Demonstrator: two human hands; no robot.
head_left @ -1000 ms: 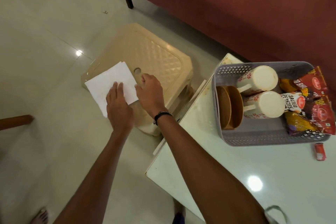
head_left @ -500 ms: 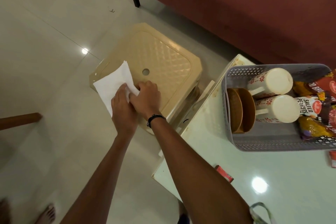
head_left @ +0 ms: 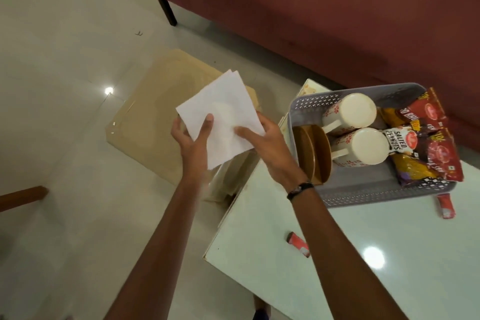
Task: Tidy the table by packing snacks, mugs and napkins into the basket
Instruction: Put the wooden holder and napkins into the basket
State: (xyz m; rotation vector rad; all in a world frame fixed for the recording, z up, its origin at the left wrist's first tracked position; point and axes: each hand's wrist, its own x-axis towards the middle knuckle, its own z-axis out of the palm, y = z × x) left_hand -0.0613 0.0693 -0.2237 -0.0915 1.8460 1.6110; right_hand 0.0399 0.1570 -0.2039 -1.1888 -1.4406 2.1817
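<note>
The risk I see is in the thin white paper napkins (head_left: pixel 223 119): they are a loose stack, with more than one corner showing at the top edge, and I pinch them only along their lower edge. If my grip slackens on the way across, I judge a sheet could slide out and drop onto the beige plastic stool (head_left: pixel 145 112) below or the pale tiled floor (head_left: pixel 65 34). The grey perforated plastic basket (head_left: pixel 368 195) on the glossy white bench (head_left: pixel 337 267) is already crowded. Two cream floral mugs (head_left: pixel 358 148) lie on their sides, brown round plates (head_left: pixel 315 153) stand on edge at the near wall, and red and yellow snack packets (head_left: pixel 428 153) fill the far end. The only bare floor is near the front, so napkins pushed in carelessly could crumple or tip the plates.

My left hand (head_left: pixel 191 143) is partly closed, thumb on top of the stack and fingers under it. My right hand (head_left: pixel 265 140) clamps the right edge likewise, thumb pressed on the paper. The napkins hang in the air above the stool, just left of the basket, not yet over it. Two small red wrapped sweets (head_left: pixel 298 243) lie on the bench outside the basket.
</note>
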